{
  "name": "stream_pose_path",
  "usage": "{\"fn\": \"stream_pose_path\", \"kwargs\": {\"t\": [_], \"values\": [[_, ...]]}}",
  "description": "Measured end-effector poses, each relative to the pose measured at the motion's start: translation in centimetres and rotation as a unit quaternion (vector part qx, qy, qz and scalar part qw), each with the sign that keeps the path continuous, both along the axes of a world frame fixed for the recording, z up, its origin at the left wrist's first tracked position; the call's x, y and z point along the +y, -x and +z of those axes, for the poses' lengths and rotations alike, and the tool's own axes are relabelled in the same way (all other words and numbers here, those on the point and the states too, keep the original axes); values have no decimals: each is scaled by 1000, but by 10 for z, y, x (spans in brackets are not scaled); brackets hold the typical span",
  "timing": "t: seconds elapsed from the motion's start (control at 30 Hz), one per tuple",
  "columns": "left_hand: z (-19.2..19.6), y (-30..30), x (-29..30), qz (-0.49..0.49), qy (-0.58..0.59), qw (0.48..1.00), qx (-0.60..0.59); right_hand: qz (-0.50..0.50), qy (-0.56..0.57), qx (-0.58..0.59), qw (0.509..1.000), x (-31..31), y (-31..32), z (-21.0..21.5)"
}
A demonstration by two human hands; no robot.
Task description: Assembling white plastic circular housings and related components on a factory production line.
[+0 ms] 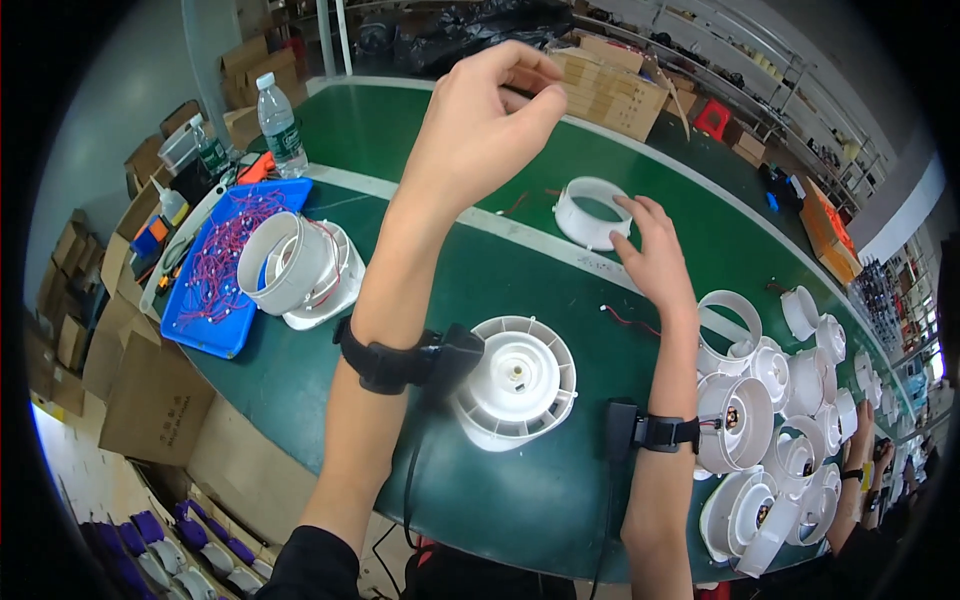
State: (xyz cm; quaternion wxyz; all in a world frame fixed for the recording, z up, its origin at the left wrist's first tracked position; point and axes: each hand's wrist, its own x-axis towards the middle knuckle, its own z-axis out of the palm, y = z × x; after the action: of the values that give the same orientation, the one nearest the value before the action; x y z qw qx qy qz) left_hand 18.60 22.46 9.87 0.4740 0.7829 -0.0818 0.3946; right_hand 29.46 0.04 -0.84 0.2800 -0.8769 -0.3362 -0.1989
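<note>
My left hand [485, 125] is raised over the far part of the table, its fingers curled toward the thumb; whatever they may pinch is hidden. Thumb and fingers apart, my right hand [655, 255] reaches to the right side of a white plastic ring [592, 213], fingertips at its rim; whether they press on it is unclear. Between my forearms sits a round white fan housing [515, 375] with a ribbed rim and a small brass-coloured centre. A short red wire [632, 321] lies left of my right forearm.
A blue tray [215, 335] of tangled wires and a white fan assembly [300, 265] stand on the left, near a water bottle [280, 125]. Several white fan housings [735, 425] crowd the right side. Cardboard boxes [610, 90] stand beyond the table. Another person's arm [855, 470] shows far right.
</note>
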Motion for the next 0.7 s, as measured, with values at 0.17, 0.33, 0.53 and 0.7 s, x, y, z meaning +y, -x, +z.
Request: {"fn": "stream_pose_path", "kwargs": {"t": [0.17,0.33,0.53,0.7], "values": [[14,18,-1,-14,15,1000,-12,200,86,335,917,22,65,64],[29,39,-9,-33,34,999,5,239,293,267,886,58,154,44],[34,32,-22,-94,42,994,-21,127,377,114,910,68,182,20],[39,48,-22,-36,41,998,-16,68,282,154,944,47,166,72]]}}
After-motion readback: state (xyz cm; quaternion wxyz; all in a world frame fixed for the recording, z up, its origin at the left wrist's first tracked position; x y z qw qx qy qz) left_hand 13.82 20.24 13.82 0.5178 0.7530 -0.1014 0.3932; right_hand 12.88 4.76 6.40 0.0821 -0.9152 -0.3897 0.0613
